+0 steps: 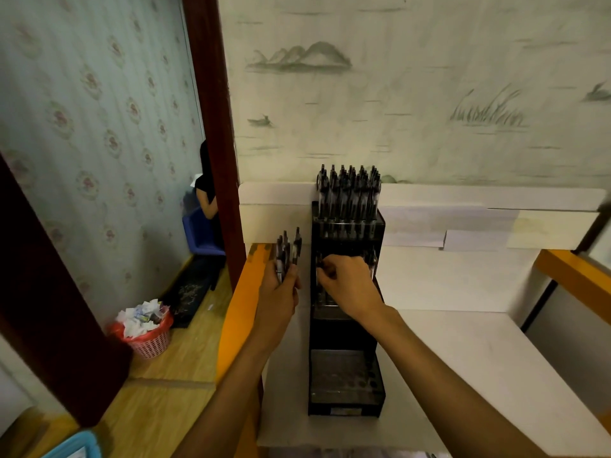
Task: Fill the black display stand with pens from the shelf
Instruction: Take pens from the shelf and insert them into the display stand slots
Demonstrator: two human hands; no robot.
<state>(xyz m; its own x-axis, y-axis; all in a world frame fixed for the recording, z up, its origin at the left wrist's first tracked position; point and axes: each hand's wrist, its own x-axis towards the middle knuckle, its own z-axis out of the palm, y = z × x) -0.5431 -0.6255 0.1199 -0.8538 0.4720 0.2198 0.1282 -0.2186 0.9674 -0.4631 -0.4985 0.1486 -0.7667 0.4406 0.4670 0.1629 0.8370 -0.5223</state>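
A black tiered display stand (346,381) sits on a white shelf (463,352). Its top tier is packed with several upright pens (347,196); the lowest tier shows bare holes. My left hand (281,292) grips a bundle of several pens (288,251) upright, just left of the stand. My right hand (350,285) is over the middle tier, fingers curled round a pen (319,264) at the tier's left side. The hand hides most of that tier.
The shelf has an orange edge (238,312) on the left and white back panels (463,223). A dark wooden door frame (215,127) stands left of it. Beyond it, a pink bin of paper (145,332) sits on the floor and a person sits on a blue chair (203,233).
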